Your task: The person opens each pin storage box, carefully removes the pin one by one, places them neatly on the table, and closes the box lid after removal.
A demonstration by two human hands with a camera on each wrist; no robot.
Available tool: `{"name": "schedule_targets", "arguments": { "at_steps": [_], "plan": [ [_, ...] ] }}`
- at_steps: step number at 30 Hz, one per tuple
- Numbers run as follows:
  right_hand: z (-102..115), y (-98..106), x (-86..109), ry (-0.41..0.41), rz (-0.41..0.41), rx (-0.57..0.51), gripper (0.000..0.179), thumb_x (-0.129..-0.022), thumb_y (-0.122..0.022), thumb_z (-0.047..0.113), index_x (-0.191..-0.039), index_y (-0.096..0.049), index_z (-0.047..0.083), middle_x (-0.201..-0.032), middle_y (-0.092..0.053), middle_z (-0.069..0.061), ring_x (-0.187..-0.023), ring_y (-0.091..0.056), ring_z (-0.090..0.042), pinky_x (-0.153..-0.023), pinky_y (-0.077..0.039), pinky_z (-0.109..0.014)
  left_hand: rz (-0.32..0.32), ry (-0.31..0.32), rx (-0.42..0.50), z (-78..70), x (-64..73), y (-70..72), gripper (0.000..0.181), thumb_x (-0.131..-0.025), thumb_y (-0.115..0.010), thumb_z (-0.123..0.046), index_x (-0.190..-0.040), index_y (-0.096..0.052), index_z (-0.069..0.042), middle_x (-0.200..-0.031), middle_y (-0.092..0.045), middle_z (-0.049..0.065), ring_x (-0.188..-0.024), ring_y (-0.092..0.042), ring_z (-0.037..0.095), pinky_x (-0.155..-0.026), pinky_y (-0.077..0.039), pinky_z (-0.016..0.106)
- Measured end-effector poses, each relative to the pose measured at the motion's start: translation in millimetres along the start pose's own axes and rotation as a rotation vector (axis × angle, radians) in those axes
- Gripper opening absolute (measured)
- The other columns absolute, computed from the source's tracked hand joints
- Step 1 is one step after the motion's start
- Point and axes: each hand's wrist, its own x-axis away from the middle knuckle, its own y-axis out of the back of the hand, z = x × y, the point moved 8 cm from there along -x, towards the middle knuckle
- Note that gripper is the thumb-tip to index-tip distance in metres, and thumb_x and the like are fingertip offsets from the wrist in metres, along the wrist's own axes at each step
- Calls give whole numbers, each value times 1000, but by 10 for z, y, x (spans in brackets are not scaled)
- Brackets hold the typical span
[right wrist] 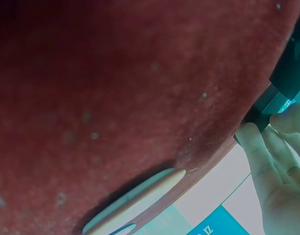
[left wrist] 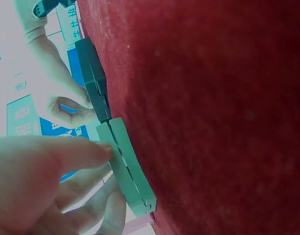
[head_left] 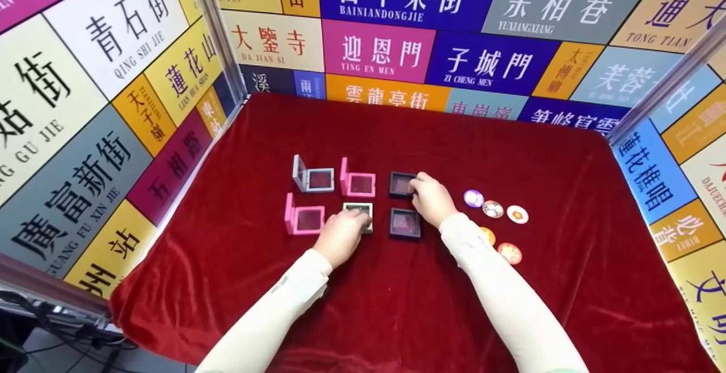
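My left hand (head_left: 339, 238) reaches over a small pale green square hinged case (head_left: 369, 210) in the front row. In the left wrist view the thumb lies along the seam of the shut green case (left wrist: 130, 169), with the other fingers at its far side. At the back right, my right hand (head_left: 433, 200) has thumb and fingertips at the right edge of a black square case (head_left: 399, 183). The right wrist view shows those fingers (right wrist: 256, 142) pinching the dark edge. Just in front sits another black case (head_left: 404, 224), its lid down.
Left of the hands stand a grey case (head_left: 321, 180) and two pink cases (head_left: 359, 185), their lids raised. Several round printed discs (head_left: 493, 209) lie to the right, partly behind the right sleeve. Red velvet cloth (head_left: 363, 305) covers the table, and sign-printed panels (head_left: 380, 50) surround it.
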Motion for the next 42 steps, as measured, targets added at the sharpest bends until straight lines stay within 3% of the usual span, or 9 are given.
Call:
{"name": "schedule_targets", "arguments": {
  "at_steps": [8, 15, 19, 22, 24, 27, 32, 36, 42],
  "plan": [
    [44, 33, -56, 16, -22, -3, 17, -82, -70, -14, -93, -72, -2, -96, -61, -15, -84, -70, -40, -77, -58, -52, 37, -28, -41, -20, -13, 53, 15, -90, -79, 2, -101, -79, -9, -100, -71, 9, -92, -73, 34, -73, -58, 51],
    [47, 32, -92, -49, 37, 56, 13, -87, -69, -8, -95, -73, 1, -97, -62, -13, -86, -71, -37, -76, -59, -52, 99, -2, -66, -21, -36, 12, 6, -101, -71, -8, -99, -76, -6, -98, -64, 12, -89, -68, 36, -75, -56, 51],
    [146, 104, -171, -108, 55, 159, 6, -88, -68, -1, -90, -71, 3, -90, -65, -14, -82, -71, -40, -71, -59, -56, 51, 3, -53, -60, -26, 38, 12, -105, -68, -12, -97, -71, -4, -102, -59, 13, -91, -63, 37, -77, -55, 51],
    [328, 140, -251, -124, 19, 213, 2, -89, -69, 3, -89, -72, 3, -87, -68, -17, -80, -71, -43, -67, -59, -59, 32, -46, -154, -146, 30, 35, 19, -100, -76, -17, -110, -76, -1, -108, -59, 15, -97, -62, 36, -75, -56, 48],
    [523, 112, -313, -88, 1, 206, 6, -89, -71, 5, -93, -75, 2, -93, -70, -16, -84, -72, -42, -68, -60, -58, 38, -81, -246, -205, 82, 12, 37, -94, -82, -23, -122, -76, 0, -110, -59, 15, -99, -60, 34, -73, -55, 44],
    [892, -18, -406, 46, 21, 140, 15, -91, -74, 5, -105, -77, 3, -113, -72, -17, -101, -72, -39, -83, -61, -54, 50, -97, -338, -253, 140, -7, 60, -86, -88, -30, -135, -72, 0, -115, -59, 15, -104, -59, 33, -73, -55, 41],
    [1411, -257, -504, 282, 85, 62, 31, -94, -72, 2, -125, -74, 0, -143, -64, -21, -131, -61, -40, -107, -53, -52, 52, -83, -333, -257, 193, -1, 52, -88, -86, -31, -131, -74, -4, -120, -62, 15, -108, -62, 31, -76, -60, 40],
    [1556, -337, -544, 334, 116, 77, 35, -96, -72, 0, -130, -73, -1, -150, -62, -21, -138, -57, -42, -110, -50, -53, 49, -86, -293, -266, 228, 12, 48, -89, -85, -29, -131, -75, -5, -125, -64, 16, -109, -66, 31, -82, -61, 41],
    [1528, -363, -569, 331, 151, 88, 33, -96, -70, -2, -128, -73, -4, -148, -63, -22, -141, -56, -41, -115, -46, -48, 41, -84, -286, -281, 279, 43, 51, -89, -85, -29, -133, -76, -6, -121, -63, 13, -103, -66, 29, -78, -62, 39]
  ]
}}
